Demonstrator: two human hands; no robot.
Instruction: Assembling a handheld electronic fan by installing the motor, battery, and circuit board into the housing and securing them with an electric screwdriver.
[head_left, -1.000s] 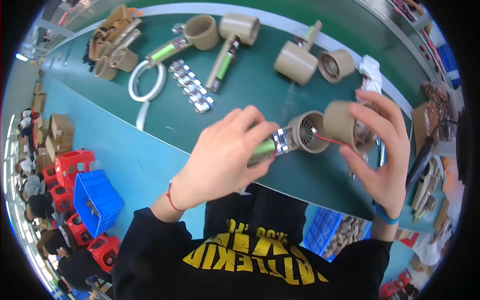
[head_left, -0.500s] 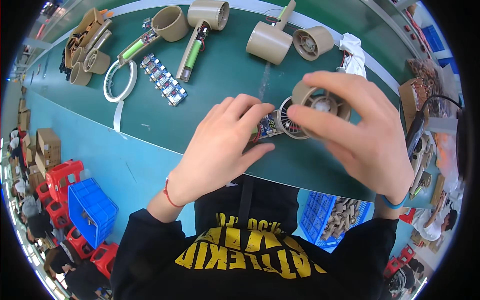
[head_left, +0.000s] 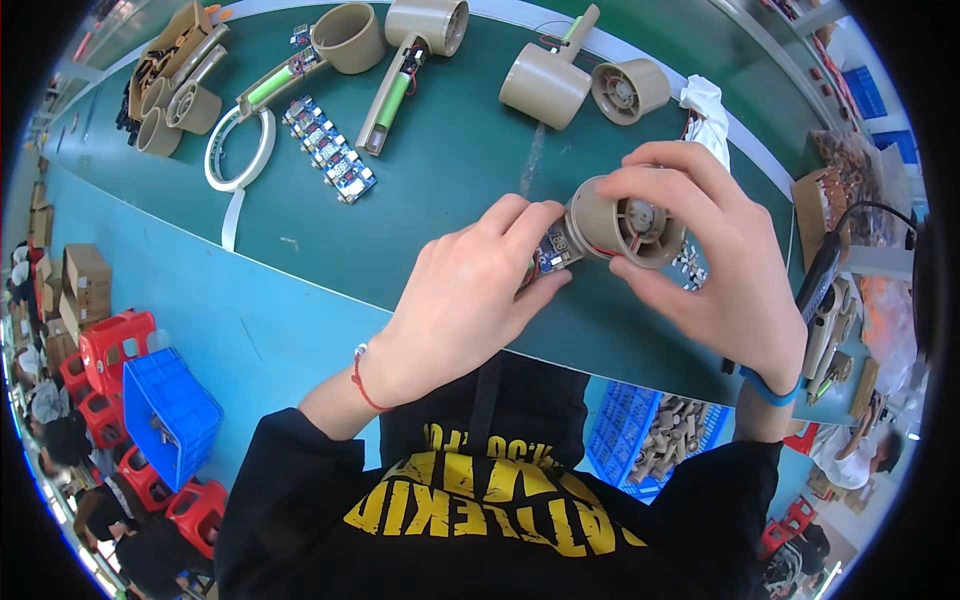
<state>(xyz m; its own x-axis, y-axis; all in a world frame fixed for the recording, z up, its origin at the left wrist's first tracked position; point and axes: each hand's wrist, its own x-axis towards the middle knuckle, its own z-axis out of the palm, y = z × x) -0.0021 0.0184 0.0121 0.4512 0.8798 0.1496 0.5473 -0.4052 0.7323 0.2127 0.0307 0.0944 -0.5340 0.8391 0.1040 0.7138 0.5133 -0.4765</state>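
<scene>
One tan fan housing, over green table nr front edge, grasped by R hand, fingers & thumb; L hand grips part w/ circuit bd, hiding most. Behind: bd strip, tape roll, other housings.

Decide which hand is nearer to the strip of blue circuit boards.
Left. The left hand is below and right of the strip of blue circuit boards, apart from it; the right hand is farther right, holding the beige fan housing.
</scene>
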